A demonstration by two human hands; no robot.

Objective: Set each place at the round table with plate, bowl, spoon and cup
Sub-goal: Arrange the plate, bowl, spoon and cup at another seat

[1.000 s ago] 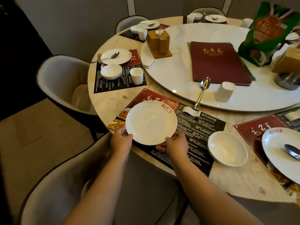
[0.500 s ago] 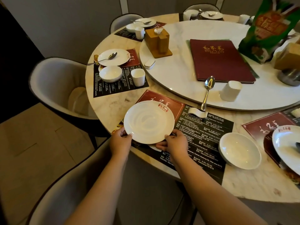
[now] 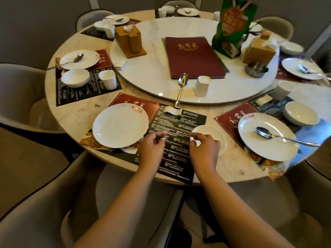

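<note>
Head view: plate (image 3: 120,125) lies on the left part of the nearest placemat (image 3: 176,140) at the round table (image 3: 75,111). Left hand (image 3: 151,147) hovers just right of the plate, fingers loosely curled, grasping nothing. Right hand (image 3: 204,147) reaches over the near edge of the bowl (image 3: 214,135), fingers loosely curled; contact unclear. Spoon (image 3: 180,88) and cup (image 3: 202,86) sit on the turntable (image 3: 157,76) beyond.

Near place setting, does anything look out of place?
Yes. Its spoon and cup sit up on the turntable, not the placemat, and the bowl hangs off the mat's right edge.
</note>
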